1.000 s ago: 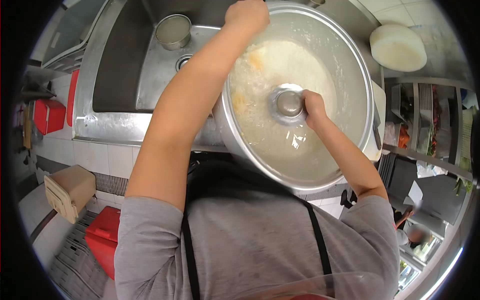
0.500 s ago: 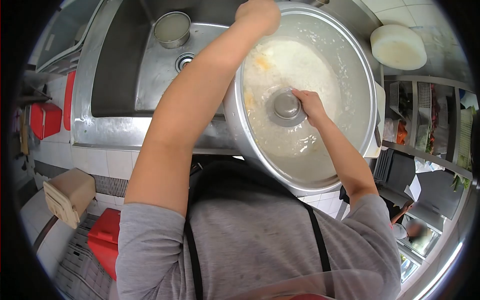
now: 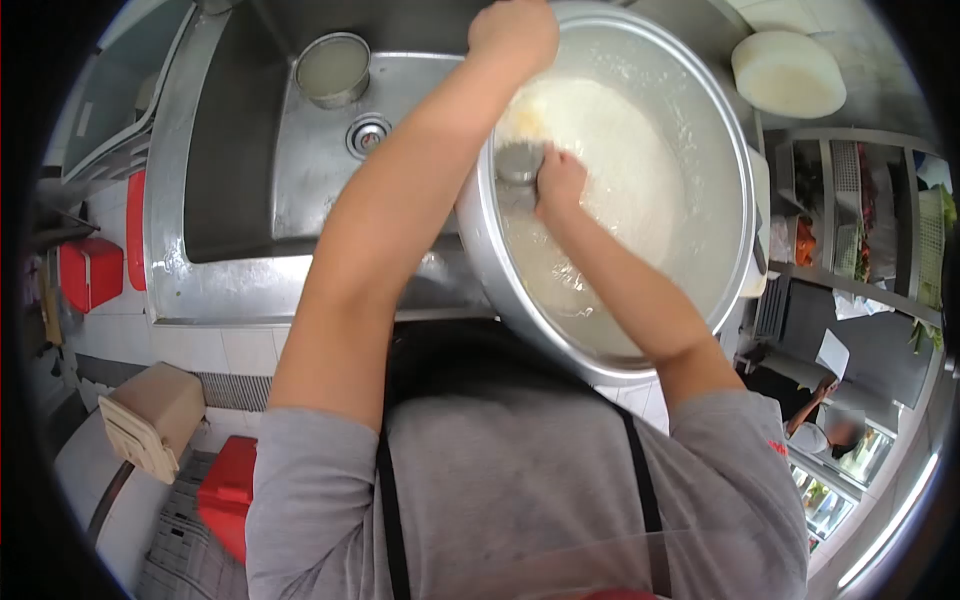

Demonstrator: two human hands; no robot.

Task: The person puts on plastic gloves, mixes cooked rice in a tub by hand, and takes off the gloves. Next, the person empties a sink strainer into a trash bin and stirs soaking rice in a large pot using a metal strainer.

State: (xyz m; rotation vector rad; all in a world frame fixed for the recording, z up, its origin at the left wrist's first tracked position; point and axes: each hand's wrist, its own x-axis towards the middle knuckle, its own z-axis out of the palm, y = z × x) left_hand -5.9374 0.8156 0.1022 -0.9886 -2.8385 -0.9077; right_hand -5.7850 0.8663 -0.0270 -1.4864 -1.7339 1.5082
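A large metal pot [image 3: 742,215] stands tilted at the sink's right edge, holding cloudy liquid over a pale, rice-like mass [image 3: 620,150]. My left hand [image 3: 513,38] is closed on the pot's far rim, its fingers partly hidden. Inside the pot, my right hand [image 3: 562,182] grips a small round metal cup [image 3: 519,160] near the left wall, at the liquid's surface. A round metal bowl [image 3: 333,70] with cloudy contents sits in the steel sink [image 3: 228,150], behind the drain [image 3: 368,135].
A white round block [image 3: 788,75] lies beyond the pot at the right. Wire-basket shelves [image 3: 850,200] with vegetables stand on that side, and another person [image 3: 810,420] is farther off. Red containers [image 3: 228,495] and a beige bin [image 3: 155,420] are on the left.
My right hand has moved the metal cup leftward and away from me inside the pot, towards its left wall. My left hand has stayed on the rim. The view has shifted slightly.
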